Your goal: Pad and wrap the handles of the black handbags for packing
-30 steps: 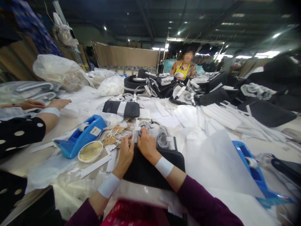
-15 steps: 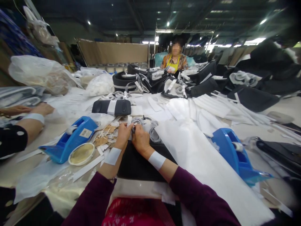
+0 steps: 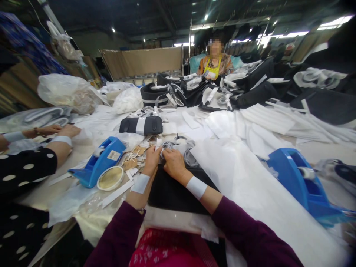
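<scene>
**Left hand** [image 3: 151,160]: fingers closed in a narrow pinch on a small white strip [image 3: 159,142], palm down, white band at the wrist. The forearm comes up from the near edge in a dark purple sleeve.

**Right hand** [image 3: 174,163]: fingertips pinched at the same spot and touching the left hand's. The knuckles are raised and the wrist is banded white and bent slightly left. How much of the strip each hand holds is too small to tell.

**White strip**: at the far edge of the black padded piece [image 3: 172,191], against the grey strap bundle [image 3: 187,155]. This is just beyond the fingertips, centre of the table.

**Risk, as judged:**
- The strip is small and both grips crowd one point, so it could slip, crease or stick askew to the strap.
- The loose white sheet [image 3: 250,193] lies against the right forearm, and a sweep of that arm could drag it over the work.
- The brown tags [image 3: 137,151] with their strings lie just left of the left hand and could snag on it.

**Left of the hands:** blue tape dispenser [image 3: 97,161] and, touching its near side, a round tape roll [image 3: 110,178].

**Beyond:** wrapped black piece [image 3: 141,125].

**Right, near:** second blue dispenser [image 3: 300,181].

**Far left:** a co-worker's hand [image 3: 68,130] in a spotted sleeve, well apart from the work.

**Far side:** another person [image 3: 215,65] behind heaped black pieces.
</scene>
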Action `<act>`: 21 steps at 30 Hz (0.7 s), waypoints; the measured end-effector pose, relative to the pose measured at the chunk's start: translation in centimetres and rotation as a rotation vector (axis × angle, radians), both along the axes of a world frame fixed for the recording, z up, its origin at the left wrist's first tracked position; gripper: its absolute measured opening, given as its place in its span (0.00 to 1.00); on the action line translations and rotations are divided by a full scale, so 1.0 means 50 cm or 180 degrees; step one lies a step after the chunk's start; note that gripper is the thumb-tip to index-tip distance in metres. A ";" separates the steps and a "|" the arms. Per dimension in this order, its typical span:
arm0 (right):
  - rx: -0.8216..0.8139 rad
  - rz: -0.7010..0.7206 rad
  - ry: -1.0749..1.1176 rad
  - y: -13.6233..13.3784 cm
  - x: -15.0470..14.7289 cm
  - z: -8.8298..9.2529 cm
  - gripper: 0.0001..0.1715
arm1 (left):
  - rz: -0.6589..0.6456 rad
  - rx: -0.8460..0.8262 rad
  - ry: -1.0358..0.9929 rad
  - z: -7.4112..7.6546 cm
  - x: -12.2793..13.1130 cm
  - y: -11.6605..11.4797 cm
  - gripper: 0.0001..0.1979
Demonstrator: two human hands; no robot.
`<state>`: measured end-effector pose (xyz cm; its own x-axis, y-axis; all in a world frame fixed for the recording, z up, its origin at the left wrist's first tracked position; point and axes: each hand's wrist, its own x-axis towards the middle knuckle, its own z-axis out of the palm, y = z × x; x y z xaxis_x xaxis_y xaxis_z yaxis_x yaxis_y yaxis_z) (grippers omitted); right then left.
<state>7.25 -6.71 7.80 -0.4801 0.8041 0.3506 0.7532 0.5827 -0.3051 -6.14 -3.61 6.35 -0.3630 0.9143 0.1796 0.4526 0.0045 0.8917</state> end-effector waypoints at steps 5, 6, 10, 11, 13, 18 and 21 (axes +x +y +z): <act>-0.0064 0.0195 0.0038 0.006 0.000 0.001 0.13 | 0.0018 -0.0061 0.0104 0.005 0.004 -0.003 0.15; -0.0088 0.0239 0.0026 0.006 -0.001 0.002 0.13 | 0.0016 -0.0069 0.0118 0.003 0.004 -0.003 0.14; -0.0191 0.0292 0.0063 0.003 -0.004 0.004 0.13 | -0.0004 -0.0090 0.0196 -0.005 0.002 0.002 0.13; -0.0237 0.0255 0.0129 0.002 -0.004 0.003 0.12 | -0.0006 -0.0091 0.0228 -0.006 0.002 0.003 0.12; -0.0316 0.0148 0.0249 0.001 -0.001 0.001 0.12 | 0.0036 -0.0049 0.0313 -0.004 0.006 0.002 0.10; -0.0224 -0.0186 0.1584 0.010 0.006 -0.008 0.14 | 0.0454 0.0725 0.0827 0.013 0.050 -0.034 0.18; -0.0026 -0.0424 0.2337 0.016 0.009 -0.001 0.14 | 0.0333 0.1500 0.1909 0.013 0.080 -0.064 0.17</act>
<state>7.72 -5.93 7.76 -0.0229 0.8431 0.5373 0.4180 0.4963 -0.7609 -2.15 -6.81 7.02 -0.1609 0.6585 0.7352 0.8774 -0.2457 0.4121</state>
